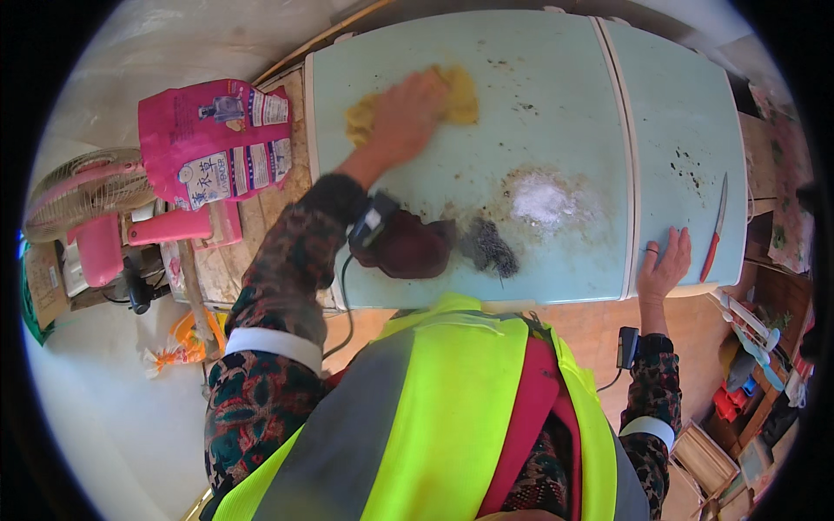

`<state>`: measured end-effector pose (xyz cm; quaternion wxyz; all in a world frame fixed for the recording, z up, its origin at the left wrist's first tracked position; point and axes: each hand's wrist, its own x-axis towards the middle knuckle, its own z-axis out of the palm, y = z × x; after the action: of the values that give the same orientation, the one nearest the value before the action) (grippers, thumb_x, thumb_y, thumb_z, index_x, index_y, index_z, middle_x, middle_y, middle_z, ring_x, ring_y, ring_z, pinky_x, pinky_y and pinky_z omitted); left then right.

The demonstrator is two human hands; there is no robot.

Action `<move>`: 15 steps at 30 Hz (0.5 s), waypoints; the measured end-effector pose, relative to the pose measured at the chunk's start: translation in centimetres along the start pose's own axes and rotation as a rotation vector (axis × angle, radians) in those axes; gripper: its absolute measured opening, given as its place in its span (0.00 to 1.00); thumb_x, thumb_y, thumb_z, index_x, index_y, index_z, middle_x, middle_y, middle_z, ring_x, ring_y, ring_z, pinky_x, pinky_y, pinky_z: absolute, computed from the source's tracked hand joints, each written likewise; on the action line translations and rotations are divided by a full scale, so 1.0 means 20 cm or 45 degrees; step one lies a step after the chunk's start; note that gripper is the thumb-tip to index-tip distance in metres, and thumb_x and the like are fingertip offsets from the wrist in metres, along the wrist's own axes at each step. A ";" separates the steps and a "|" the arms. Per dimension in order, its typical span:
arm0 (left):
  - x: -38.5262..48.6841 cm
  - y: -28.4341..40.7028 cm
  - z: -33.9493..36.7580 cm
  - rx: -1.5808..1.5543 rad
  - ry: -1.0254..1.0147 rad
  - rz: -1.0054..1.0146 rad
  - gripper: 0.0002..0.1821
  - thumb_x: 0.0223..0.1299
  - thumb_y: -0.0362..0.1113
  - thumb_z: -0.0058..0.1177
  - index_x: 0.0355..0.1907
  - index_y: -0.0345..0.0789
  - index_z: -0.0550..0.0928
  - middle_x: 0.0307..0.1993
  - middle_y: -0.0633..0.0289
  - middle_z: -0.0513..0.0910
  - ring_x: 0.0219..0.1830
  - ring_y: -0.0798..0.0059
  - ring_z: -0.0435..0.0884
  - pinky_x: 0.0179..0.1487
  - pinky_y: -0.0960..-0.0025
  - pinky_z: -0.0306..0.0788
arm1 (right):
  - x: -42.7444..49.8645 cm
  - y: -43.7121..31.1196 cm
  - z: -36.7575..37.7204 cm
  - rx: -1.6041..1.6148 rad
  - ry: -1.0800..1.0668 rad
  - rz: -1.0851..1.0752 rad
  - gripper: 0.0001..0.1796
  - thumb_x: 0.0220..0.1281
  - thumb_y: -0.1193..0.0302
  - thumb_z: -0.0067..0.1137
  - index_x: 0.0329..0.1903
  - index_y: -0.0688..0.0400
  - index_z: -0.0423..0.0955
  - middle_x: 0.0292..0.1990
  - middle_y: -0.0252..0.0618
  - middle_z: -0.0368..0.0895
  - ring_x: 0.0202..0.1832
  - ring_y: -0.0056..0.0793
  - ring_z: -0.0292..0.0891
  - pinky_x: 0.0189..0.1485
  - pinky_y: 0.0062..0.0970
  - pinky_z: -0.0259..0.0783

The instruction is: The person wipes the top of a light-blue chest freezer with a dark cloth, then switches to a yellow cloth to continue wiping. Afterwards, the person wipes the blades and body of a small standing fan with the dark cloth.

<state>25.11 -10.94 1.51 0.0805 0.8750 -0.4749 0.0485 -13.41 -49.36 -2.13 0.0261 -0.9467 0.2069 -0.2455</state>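
Observation:
My left hand (407, 120), blurred, presses a yellow cloth (461, 94) onto a pale green two-door surface (554, 78) that looks like a fridge lying flat. Palm down, my right hand (664, 264) rests on the smaller door near its front edge, holding nothing, fingers slightly apart. Beside it lies a knife with a red handle (711, 257), blade pointing away from me. A heap of white powder (544, 200) sits on the larger door amid brownish stains. Left of the powder are a dark grey scouring pad, perhaps steel wool (488, 247), and a dark maroon object (417, 251), partly behind my left wrist device.
A pink printed bag (215, 140) stands at the left, next to a pink electric fan (91, 189). An orange plastic bag (189, 338) is below them. Dark specks dot both doors. Cluttered wooden shelving (749, 417) lines the right side.

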 end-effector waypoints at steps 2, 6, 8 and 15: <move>-0.18 0.15 -0.10 -0.162 -0.122 0.122 0.33 0.55 0.28 0.50 0.68 0.41 0.69 0.71 0.55 0.63 0.73 0.51 0.59 0.70 0.48 0.54 | 0.00 0.00 0.01 -0.014 0.013 -0.005 0.29 0.62 0.68 0.56 0.67 0.58 0.66 0.70 0.51 0.63 0.69 0.54 0.60 0.70 0.50 0.53; -0.42 0.12 -0.26 -0.259 -0.505 0.129 0.34 0.56 0.24 0.47 0.69 0.43 0.69 0.74 0.55 0.60 0.77 0.52 0.52 0.75 0.45 0.45 | -0.02 0.03 0.04 -0.001 0.050 0.002 0.30 0.61 0.68 0.57 0.66 0.58 0.67 0.69 0.52 0.64 0.69 0.54 0.60 0.69 0.51 0.54; -0.37 0.02 -0.21 0.046 -0.277 0.398 0.33 0.55 0.24 0.47 0.67 0.39 0.70 0.68 0.51 0.68 0.70 0.50 0.62 0.68 0.47 0.57 | -0.04 0.04 0.05 0.035 0.091 -0.015 0.30 0.60 0.68 0.58 0.66 0.58 0.67 0.69 0.53 0.64 0.69 0.54 0.60 0.68 0.52 0.55; 0.40 -0.14 0.23 0.184 0.285 -0.081 0.32 0.56 0.30 0.49 0.68 0.41 0.70 0.68 0.55 0.69 0.68 0.53 0.66 0.66 0.50 0.62 | -0.03 0.00 0.02 -0.074 0.000 0.163 0.30 0.58 0.61 0.56 0.64 0.56 0.67 0.70 0.50 0.62 0.69 0.54 0.57 0.71 0.54 0.50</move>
<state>31.86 -16.85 -2.04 0.0713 0.8822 -0.4302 0.1775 -13.65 -49.15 -2.73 0.0144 -0.9319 0.2740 -0.2374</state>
